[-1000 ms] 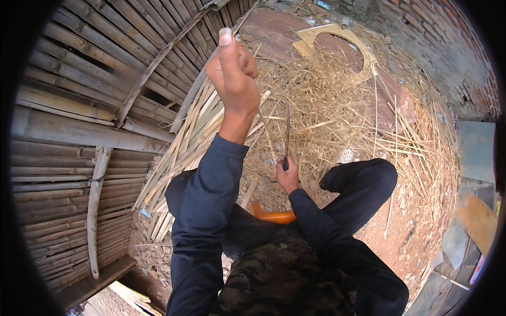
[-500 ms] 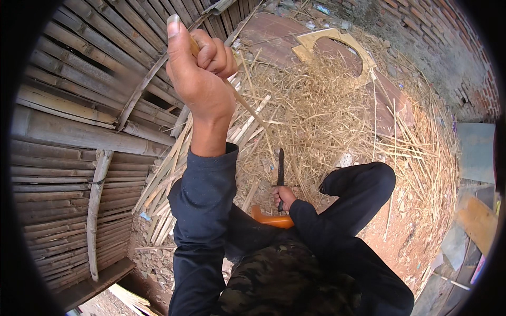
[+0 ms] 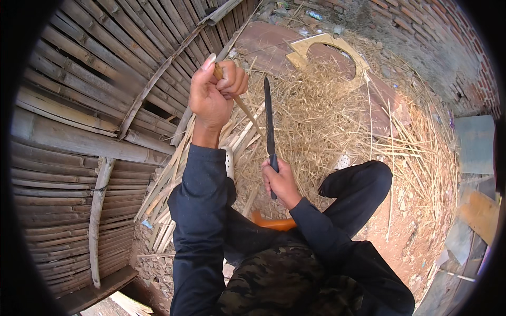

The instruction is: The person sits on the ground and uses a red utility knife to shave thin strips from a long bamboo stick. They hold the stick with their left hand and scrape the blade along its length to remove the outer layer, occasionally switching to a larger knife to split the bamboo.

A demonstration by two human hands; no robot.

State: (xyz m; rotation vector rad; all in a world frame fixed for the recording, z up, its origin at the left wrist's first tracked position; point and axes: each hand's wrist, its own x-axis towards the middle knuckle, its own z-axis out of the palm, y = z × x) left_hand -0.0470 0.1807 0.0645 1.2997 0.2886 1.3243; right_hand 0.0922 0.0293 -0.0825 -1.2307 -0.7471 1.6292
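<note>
My left hand (image 3: 213,95) is raised and closed around the top end of a thin bamboo strip (image 3: 247,113) that slants down to the right. My right hand (image 3: 282,181) sits lower, near my knee, gripping the dark handle of a long knife (image 3: 269,118). The blade points straight up, just right of the strip. Both arms wear dark blue sleeves. I sit with my right knee (image 3: 363,184) bent, over a heap of bamboo shavings (image 3: 327,116).
A wall of bamboo slats (image 3: 79,121) fills the left side. Split bamboo strips (image 3: 168,184) lie bundled below my left arm. A cut plywood piece with a round hole (image 3: 329,47) lies at the back, a brick wall (image 3: 448,47) at right, something orange (image 3: 274,224) under my leg.
My left hand has come down and to the right with the strip. My right hand lifted the knife, so the blade now stands higher beside the strip.
</note>
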